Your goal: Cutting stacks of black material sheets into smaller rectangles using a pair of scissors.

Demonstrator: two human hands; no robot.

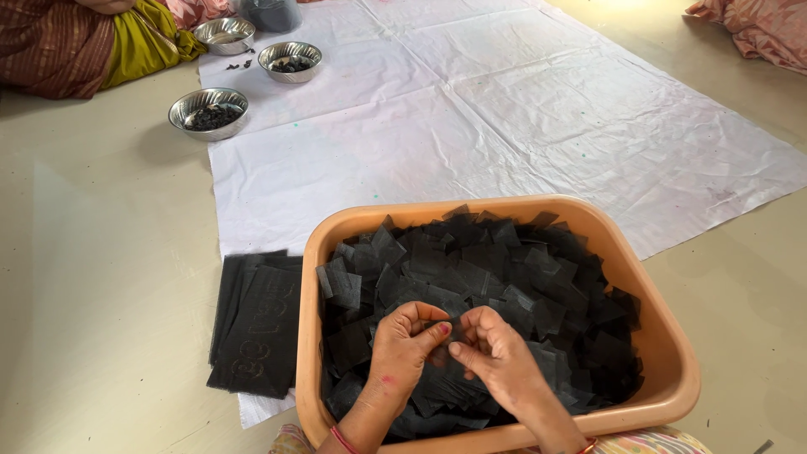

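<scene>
Both hands work over an orange plastic tub (672, 353) filled with small black mesh squares (471, 269). The left hand (402, 345) and right hand (496, 357) meet fingertip to fingertip, pinching closed on one square at the heap's near side. Judged light, thin, limp and prone to cling; best taken by an edge. A stack of black sheets (256, 324) lies left of the tub on the floor.

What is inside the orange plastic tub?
The orange tub is filled with small black mesh squares. Both hands, left hand and right hand, pinch pieces there. The tub's bottom is covered.
</scene>
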